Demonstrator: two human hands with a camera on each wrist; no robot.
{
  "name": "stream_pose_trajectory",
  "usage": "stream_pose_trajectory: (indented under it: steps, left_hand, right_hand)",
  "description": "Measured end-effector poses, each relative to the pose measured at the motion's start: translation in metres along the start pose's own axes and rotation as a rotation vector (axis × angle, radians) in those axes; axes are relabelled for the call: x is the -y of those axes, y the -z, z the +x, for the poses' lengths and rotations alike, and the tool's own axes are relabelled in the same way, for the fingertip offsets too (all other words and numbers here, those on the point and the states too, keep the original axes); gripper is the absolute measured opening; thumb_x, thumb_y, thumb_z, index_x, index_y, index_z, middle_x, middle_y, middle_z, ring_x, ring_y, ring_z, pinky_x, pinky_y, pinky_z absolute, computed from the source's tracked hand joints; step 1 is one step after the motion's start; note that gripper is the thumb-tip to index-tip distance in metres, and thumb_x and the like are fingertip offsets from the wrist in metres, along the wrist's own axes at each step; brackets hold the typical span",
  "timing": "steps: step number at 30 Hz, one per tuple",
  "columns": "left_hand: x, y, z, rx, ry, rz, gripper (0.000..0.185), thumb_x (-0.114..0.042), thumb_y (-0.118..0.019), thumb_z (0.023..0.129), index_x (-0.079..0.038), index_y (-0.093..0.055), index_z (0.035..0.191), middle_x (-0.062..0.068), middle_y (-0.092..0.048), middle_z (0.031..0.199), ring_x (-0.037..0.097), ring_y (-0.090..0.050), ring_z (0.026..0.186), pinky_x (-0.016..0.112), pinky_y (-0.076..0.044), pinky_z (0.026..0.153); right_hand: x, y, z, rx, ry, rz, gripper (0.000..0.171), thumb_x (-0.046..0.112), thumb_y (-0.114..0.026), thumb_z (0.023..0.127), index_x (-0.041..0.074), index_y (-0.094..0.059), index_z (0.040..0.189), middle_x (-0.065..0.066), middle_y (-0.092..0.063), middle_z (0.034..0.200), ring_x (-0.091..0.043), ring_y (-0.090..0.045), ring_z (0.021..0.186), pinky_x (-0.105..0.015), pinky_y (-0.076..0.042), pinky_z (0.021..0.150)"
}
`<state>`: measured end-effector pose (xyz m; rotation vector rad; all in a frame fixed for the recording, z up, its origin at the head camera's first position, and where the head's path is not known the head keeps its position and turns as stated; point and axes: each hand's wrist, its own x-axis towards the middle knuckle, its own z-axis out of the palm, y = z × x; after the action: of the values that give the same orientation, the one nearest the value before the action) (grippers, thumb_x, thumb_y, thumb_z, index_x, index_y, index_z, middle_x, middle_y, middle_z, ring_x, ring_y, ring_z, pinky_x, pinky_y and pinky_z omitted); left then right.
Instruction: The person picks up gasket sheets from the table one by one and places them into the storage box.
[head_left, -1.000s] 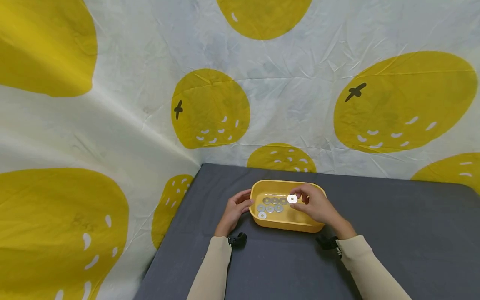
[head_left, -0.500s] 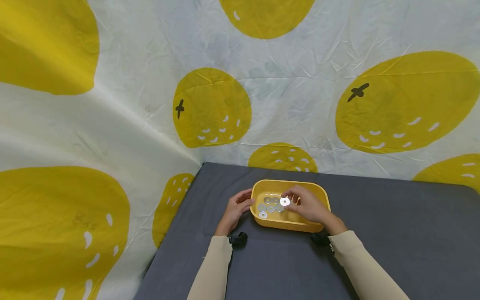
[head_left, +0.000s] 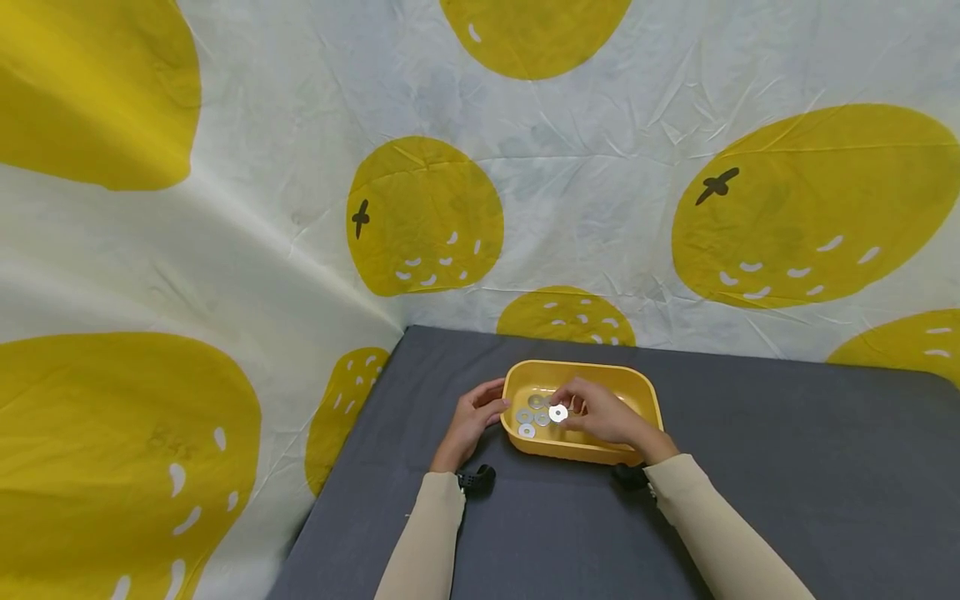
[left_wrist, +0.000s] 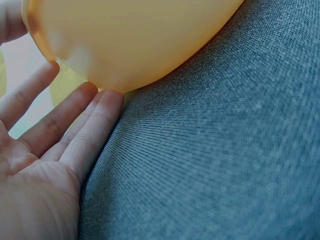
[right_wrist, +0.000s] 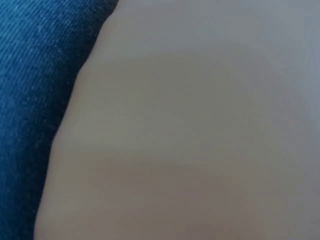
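Note:
A yellow plastic tray point(head_left: 570, 451) sits on the dark cloth, with several flat metal washers point(head_left: 527, 431) lying in its left part. My left hand point(head_left: 471, 418) rests against the tray's left end. In the left wrist view its fairly straight fingers point(left_wrist: 92, 135) touch the outer wall, and the thumb is up at the rim. Over the inside of the tray, my right hand point(head_left: 602, 414) pinches a bright washer point(head_left: 558, 413) between thumb and fingers, close above the others. That hand hides some of the tray floor. A blurred pale surface fills most of the right wrist view.
Dark grey cloth point(head_left: 787, 450) covers the table around the tray. A white curtain point(head_left: 585, 208) printed with yellow fruit hangs behind and along the left side. Black wrist straps point(head_left: 477, 478) sit at the beige sleeves point(head_left: 723, 521).
My right hand has moved left and slightly nearer with the washer, now covering some washers that showed before. My left hand has stayed at the tray's end.

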<state>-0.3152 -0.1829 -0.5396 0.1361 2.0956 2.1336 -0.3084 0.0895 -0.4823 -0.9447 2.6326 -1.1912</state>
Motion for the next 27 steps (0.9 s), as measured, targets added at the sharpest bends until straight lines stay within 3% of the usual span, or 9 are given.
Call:
stream_pose_trajectory:
  steps: [14, 27]
  left_hand:
    - [-0.001, 0.0, -0.001, -0.002, -0.003, 0.014, 0.045, -0.02, -0.07, 0.098, -0.02, -0.061, 0.142, 0.012, -0.063, 0.14, 0.02, -0.065, 0.12, 0.035, -0.058, 0.097]
    - [0.0, -0.001, -0.001, -0.014, 0.005, 0.017, 0.046, -0.021, -0.071, 0.097, -0.021, -0.062, 0.142, 0.01, -0.063, 0.14, 0.021, -0.065, 0.122, 0.036, -0.058, 0.098]
  right_hand:
    - [-0.003, -0.007, 0.011, 0.119, -0.016, 0.012, 0.026, 0.002, -0.081, 0.084, 0.006, -0.071, 0.108, -0.005, -0.064, 0.096, -0.017, -0.055, 0.08, -0.024, -0.05, 0.072]
    - [-0.01, -0.011, 0.015, 0.168, 0.009, -0.026, 0.021, 0.003, -0.081, 0.084, 0.012, -0.073, 0.101, -0.002, -0.063, 0.086, -0.015, -0.054, 0.079, -0.024, -0.047, 0.071]
